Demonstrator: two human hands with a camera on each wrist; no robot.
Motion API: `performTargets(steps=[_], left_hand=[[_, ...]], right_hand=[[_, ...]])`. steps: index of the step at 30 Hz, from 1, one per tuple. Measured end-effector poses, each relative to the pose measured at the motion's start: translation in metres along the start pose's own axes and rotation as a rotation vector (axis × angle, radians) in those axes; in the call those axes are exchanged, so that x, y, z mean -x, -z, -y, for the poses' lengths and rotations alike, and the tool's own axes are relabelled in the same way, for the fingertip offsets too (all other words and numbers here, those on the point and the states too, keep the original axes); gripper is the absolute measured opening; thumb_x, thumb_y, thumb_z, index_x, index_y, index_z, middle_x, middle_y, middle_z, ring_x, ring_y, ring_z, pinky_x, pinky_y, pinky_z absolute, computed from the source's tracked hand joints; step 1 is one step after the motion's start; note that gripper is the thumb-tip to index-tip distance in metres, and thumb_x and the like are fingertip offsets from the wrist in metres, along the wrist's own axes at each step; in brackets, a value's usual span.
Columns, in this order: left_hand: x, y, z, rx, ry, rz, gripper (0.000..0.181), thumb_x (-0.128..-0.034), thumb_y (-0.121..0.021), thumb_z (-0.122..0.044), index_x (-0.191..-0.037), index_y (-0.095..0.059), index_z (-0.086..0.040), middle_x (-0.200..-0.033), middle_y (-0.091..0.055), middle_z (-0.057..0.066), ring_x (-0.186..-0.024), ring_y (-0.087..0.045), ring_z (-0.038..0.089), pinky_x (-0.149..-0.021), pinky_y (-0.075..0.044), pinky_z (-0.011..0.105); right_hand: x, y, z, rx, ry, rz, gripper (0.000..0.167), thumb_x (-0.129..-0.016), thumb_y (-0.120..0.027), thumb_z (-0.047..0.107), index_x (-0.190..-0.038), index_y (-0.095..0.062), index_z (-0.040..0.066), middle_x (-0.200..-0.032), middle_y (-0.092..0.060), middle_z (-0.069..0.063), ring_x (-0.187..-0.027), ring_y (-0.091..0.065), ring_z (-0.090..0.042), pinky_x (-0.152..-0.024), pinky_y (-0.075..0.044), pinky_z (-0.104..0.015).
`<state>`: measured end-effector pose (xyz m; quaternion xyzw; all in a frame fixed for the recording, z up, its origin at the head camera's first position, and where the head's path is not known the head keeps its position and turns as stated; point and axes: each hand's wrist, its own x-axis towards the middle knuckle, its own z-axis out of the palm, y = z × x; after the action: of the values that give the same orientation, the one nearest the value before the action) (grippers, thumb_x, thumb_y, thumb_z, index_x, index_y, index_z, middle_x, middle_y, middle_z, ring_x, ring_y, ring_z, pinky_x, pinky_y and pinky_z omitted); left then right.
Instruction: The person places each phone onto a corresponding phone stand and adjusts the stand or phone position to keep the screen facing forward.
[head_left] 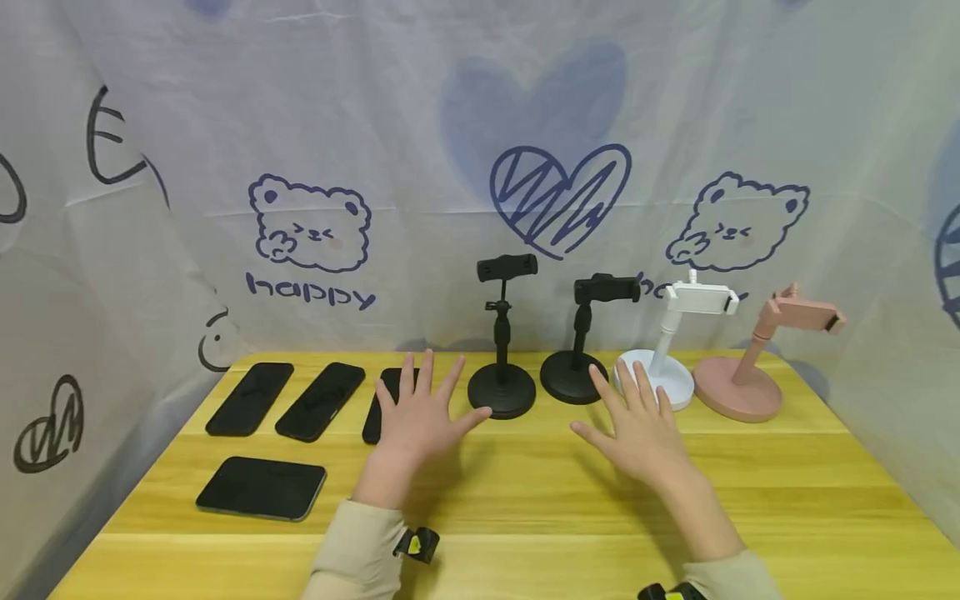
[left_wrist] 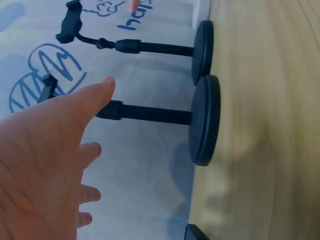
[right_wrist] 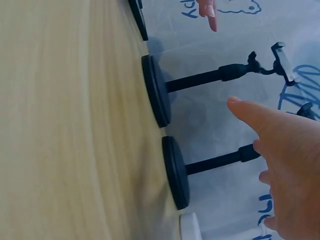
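Note:
My left hand [head_left: 422, 421] hovers over the table with its fingers spread, holding nothing. It partly hides a black smartphone [head_left: 372, 417] and is left of a black phone stand [head_left: 502, 392]. My right hand [head_left: 637, 421], fingers also spread and nothing in it, hovers in front of a second black phone stand [head_left: 573, 379] and a white phone stand [head_left: 678, 385]. At the right end of that row is a pink phone stand [head_left: 738, 390]. In the left wrist view, the left thumb [left_wrist: 95, 97] overlaps the nearer black stand [left_wrist: 205, 120] without visibly gripping it.
More black smartphones lie on the left: one at the back corner [head_left: 250, 400], one beside it [head_left: 321, 402], and one sideways in front [head_left: 262, 488]. The wooden table [head_left: 540, 517] ends at a printed cloth [head_left: 420, 100] behind the stands. Cloth also hangs at both sides.

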<state>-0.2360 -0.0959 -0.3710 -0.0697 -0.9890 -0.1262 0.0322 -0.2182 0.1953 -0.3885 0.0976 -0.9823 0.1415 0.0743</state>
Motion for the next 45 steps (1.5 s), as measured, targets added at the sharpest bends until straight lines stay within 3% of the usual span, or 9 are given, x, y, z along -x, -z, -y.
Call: performTargets(steps=[8, 16, 23, 30, 37, 45], left_hand=[[0.005, 0.015, -0.003, -0.009, -0.003, -0.037, 0.085, -0.0853, -0.045, -0.076, -0.155, -0.016, -0.038, -0.165, -0.005, 0.012, -0.152, 0.009, 0.038, -0.111, 0.001, 0.073], [0.011, 0.033, 0.004, 0.003, 0.018, -0.057, 0.084, -0.0864, -0.044, -0.075, -0.156, -0.016, -0.036, -0.165, -0.007, 0.014, -0.152, 0.007, 0.04, -0.11, 0.003, 0.074], [0.003, 0.048, 0.005, 0.011, 0.013, -0.07, 0.086, -0.0873, -0.047, -0.072, -0.157, -0.018, -0.03, -0.164, -0.01, 0.018, -0.151, 0.003, 0.043, -0.108, -0.004, 0.077], [-0.008, 0.061, 0.014, 0.043, 0.03, -0.106, 0.09, -0.0855, -0.05, -0.073, -0.157, -0.014, -0.031, -0.164, -0.008, 0.017, -0.151, 0.002, 0.044, -0.108, -0.005, 0.078], [-0.019, 0.062, 0.026, 0.098, 0.081, -0.134, 0.094, -0.0845, -0.05, -0.074, -0.158, -0.009, -0.031, -0.164, 0.004, 0.017, -0.15, 0.004, 0.044, -0.106, -0.009, 0.079], [-0.031, 0.049, 0.034, 0.185, 0.12, -0.153, 0.096, -0.0828, -0.053, -0.074, -0.157, -0.009, -0.031, -0.164, 0.005, 0.016, -0.15, 0.006, 0.044, -0.107, -0.007, 0.078]], right_hand=[[0.002, 0.016, 0.008, 0.033, 0.011, -0.037, 0.084, -0.09, -0.047, 0.068, -0.157, -0.02, 0.024, -0.163, -0.011, -0.019, -0.152, 0.001, -0.039, -0.117, -0.005, -0.065], [0.01, 0.035, 0.014, 0.062, 0.011, -0.099, 0.083, -0.09, -0.052, 0.063, -0.156, -0.023, 0.023, -0.162, -0.013, -0.019, -0.15, -0.004, -0.042, -0.115, -0.009, -0.067], [0.018, 0.061, 0.011, 0.064, 0.001, -0.19, 0.079, -0.09, -0.059, 0.054, -0.154, -0.029, 0.019, -0.158, -0.022, -0.022, -0.147, -0.012, -0.045, -0.111, -0.015, -0.071], [0.021, 0.072, 0.007, 0.053, 0.03, -0.293, 0.074, -0.088, -0.066, 0.046, -0.15, -0.037, 0.016, -0.153, -0.031, -0.024, -0.142, -0.022, -0.046, -0.105, -0.024, -0.072], [0.024, 0.082, 0.002, 0.022, 0.025, -0.389, 0.069, -0.087, -0.07, 0.037, -0.146, -0.043, 0.014, -0.15, -0.037, -0.025, -0.139, -0.028, -0.048, -0.1, -0.028, -0.074], [0.027, 0.09, -0.015, 0.02, 0.012, -0.457, 0.066, -0.087, -0.07, 0.031, -0.144, -0.045, 0.01, -0.146, -0.04, -0.026, -0.134, -0.033, -0.049, -0.103, -0.027, -0.07]])
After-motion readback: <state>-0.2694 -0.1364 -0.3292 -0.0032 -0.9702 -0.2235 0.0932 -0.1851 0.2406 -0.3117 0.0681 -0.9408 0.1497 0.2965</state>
